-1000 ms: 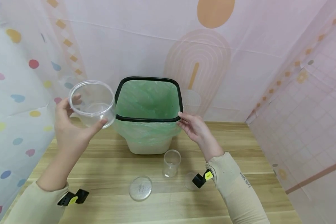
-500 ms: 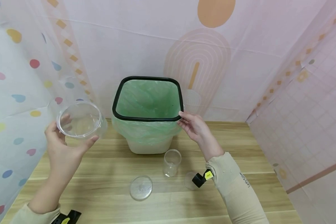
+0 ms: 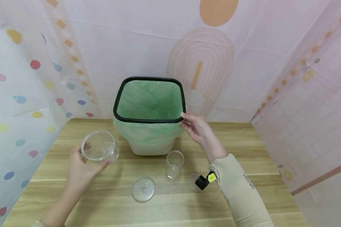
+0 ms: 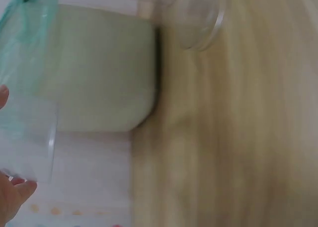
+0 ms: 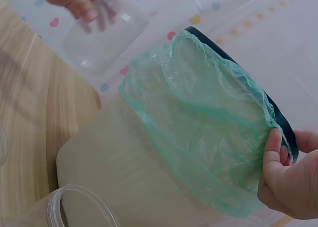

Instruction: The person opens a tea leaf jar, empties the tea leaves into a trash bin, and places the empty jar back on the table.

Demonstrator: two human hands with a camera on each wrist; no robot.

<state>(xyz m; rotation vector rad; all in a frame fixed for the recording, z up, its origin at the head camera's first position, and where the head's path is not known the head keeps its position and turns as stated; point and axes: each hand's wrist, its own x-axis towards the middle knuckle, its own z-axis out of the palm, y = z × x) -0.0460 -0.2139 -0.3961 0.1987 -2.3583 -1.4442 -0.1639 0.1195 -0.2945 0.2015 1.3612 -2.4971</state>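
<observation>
My left hand (image 3: 82,170) grips a wide clear plastic jar (image 3: 100,145), thumb on the near side and fingers round the far side. The jar appears held above the table, left of a pale trash bin (image 3: 152,149). A green bag (image 3: 150,134) lines the bin and folds over its outside under a black rim ring (image 3: 149,121). At the ring's near right corner my right hand (image 3: 197,127) pinches the rim and bag edge, thumb outside, as the right wrist view shows. In the left wrist view the jar (image 4: 30,147) is partly cut off.
In front of the bin a smaller clear jar (image 3: 174,165) stands without a lid. A clear round lid (image 3: 143,189) lies on the wooden table (image 3: 125,214); another clear disc (image 3: 192,182) is partly behind the right wrist camera. Printed curtains (image 3: 125,37) enclose the back and sides.
My left hand has lowered the wide jar from beside the bin's rim towards the table, first leftward, then back right. My right hand has stayed at the rim corner.
</observation>
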